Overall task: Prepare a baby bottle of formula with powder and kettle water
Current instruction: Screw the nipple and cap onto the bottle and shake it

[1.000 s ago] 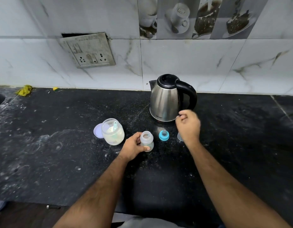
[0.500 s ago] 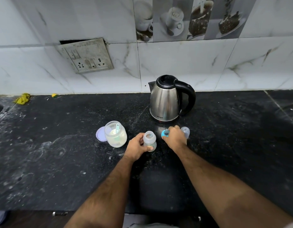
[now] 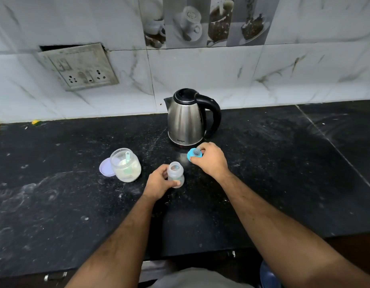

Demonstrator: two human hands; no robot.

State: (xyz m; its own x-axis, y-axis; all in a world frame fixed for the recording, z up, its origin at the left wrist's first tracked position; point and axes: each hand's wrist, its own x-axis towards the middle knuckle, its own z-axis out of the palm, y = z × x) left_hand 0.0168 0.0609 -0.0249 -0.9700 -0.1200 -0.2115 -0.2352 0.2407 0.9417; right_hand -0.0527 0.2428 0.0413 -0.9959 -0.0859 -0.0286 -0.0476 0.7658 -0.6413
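Head view: the open baby bottle (image 3: 175, 173) stands on the dark worktop (image 3: 263, 183), the left hand (image 3: 159, 183) wrapped round its waist. Small, clear plastic, it looks light and easily tipped, so that low grip suits. The right hand (image 3: 211, 161) pinches the blue teat ring (image 3: 194, 155) just before the kettle (image 3: 187, 119). The powder jar (image 3: 126, 165) stands open, left of the bottle.

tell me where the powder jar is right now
In the head view, the powder jar stands open on the black counter, left of the bottle, its purple lid beside it.
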